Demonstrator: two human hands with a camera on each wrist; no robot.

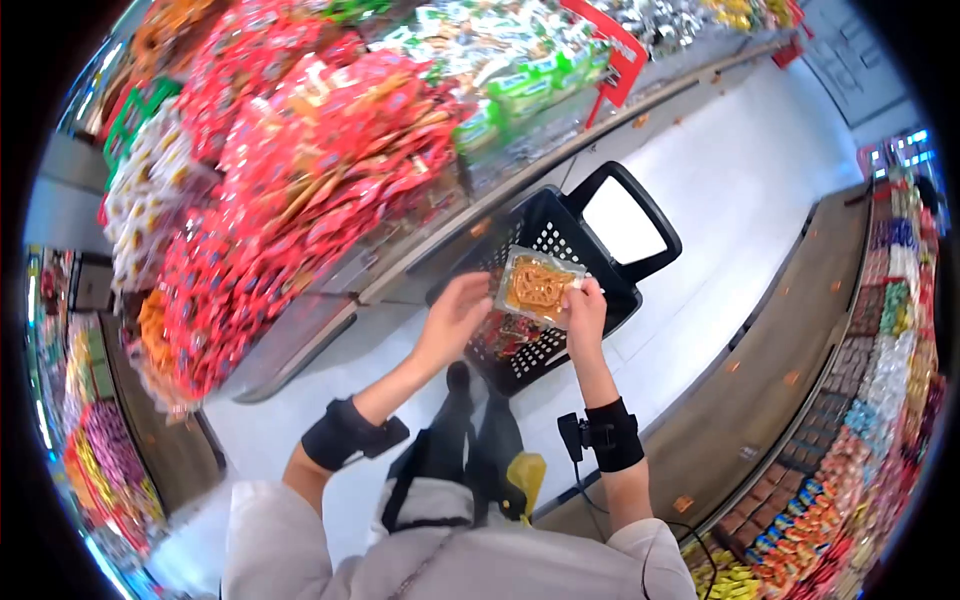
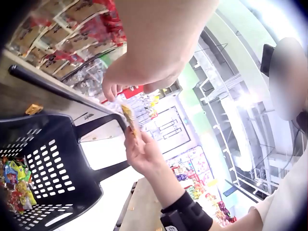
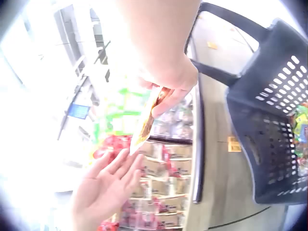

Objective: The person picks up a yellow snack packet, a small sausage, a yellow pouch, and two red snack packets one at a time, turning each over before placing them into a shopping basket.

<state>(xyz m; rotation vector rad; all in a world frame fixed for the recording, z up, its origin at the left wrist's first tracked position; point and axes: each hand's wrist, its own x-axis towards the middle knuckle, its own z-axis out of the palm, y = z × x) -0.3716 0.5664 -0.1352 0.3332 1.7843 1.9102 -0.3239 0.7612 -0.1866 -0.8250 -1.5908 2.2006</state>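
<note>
My right hand (image 1: 586, 310) pinches the right edge of a clear snack packet (image 1: 538, 287) between thumb and fingers. Orange-brown slices with holes, resembling lotus root, show through its film. Next to the packet's left edge is my left hand (image 1: 455, 318). The right wrist view shows that left hand (image 3: 108, 187) palm up, its fingers straight and the fingertips right at the packet's lower end. Beneath both hands stands a black shopping basket (image 1: 518, 375) with perforated walls and a raised handle (image 1: 668, 245). Colourful small packets (image 2: 17, 185) lie inside it.
A bin heaped with red packets (image 1: 300, 170) runs along the left, with green-and-white packets (image 1: 520, 95) farther along and a red sign (image 1: 620, 65) on its edge. Shelves of sweets (image 1: 840, 440) line the right. Pale floor (image 1: 700, 200) lies between.
</note>
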